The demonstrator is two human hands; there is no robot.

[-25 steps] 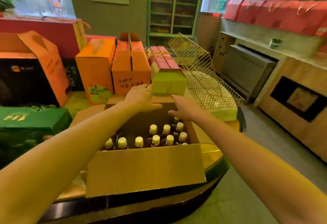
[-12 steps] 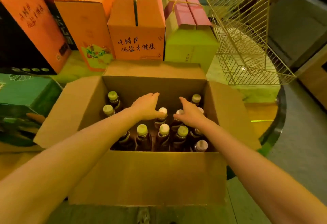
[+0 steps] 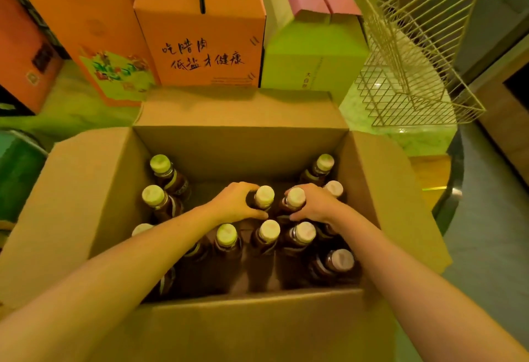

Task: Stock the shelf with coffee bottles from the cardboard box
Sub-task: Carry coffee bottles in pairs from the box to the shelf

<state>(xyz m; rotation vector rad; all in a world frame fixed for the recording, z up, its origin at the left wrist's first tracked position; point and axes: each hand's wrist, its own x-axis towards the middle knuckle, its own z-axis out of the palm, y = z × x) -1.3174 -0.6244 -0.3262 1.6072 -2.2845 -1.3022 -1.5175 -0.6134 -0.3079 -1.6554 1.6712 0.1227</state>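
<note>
An open cardboard box (image 3: 86, 204) sits in front of me with its flaps spread out. Inside stand several dark coffee bottles with pale caps. My left hand (image 3: 233, 203) grips the neck of one bottle (image 3: 264, 197) near the middle of the box. Beside it, my right hand (image 3: 313, 204) grips the neck of another bottle (image 3: 295, 198). Both bottles stand upright among the others. More bottles line the box's left side (image 3: 154, 194) and near edge (image 3: 269, 231).
Orange gift boxes (image 3: 206, 47) and a green and pink box (image 3: 312, 55) stand right behind the cardboard box. A gold wire basket (image 3: 409, 55) leans at the back right. A green box (image 3: 17, 173) lies at the left. The floor drops away at the right.
The camera has moved closer over the box. Both hands went from the box's far flap down into it and have closed round two bottle necks.
</note>
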